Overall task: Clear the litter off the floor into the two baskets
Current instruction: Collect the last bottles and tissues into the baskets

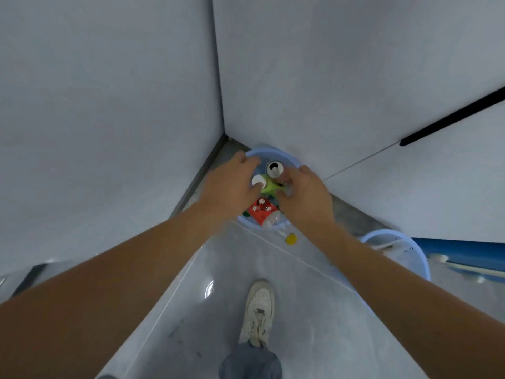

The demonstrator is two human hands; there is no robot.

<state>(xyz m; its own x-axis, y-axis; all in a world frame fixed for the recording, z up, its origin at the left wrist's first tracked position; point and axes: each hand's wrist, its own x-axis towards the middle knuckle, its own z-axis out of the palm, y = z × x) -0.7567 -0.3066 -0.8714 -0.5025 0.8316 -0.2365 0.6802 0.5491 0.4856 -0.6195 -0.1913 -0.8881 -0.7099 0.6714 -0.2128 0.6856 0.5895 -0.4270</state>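
Where the two grey walls meet in the head view, I see a round pale-blue plastic basket (284, 155) standing on the glossy grey tiled floor (218, 310), and both bare arms reach down over it. The left hand (229, 184) has its fingers curled round a green plastic bottle with a white cap (266, 185), held just above the basket's contents. The right hand (306, 195) grips a silver-topped drink can (275, 169) between thumb and fingers, the can upright with its opened top facing me, touching the green bottle. Beneath the hands, a clear plastic bottle with a red label (263, 212) lies on its side inside the basket, near its closer rim. Just outside that rim, a small clear bottle with a yellow cap (289, 236) lies on the floor. A second pale-blue plastic basket (410, 247) stands to the right, partly hidden by the right forearm; something white lies in it, but I cannot tell what. One white sneaker (258, 310) and a grey trouser leg show at the bottom.
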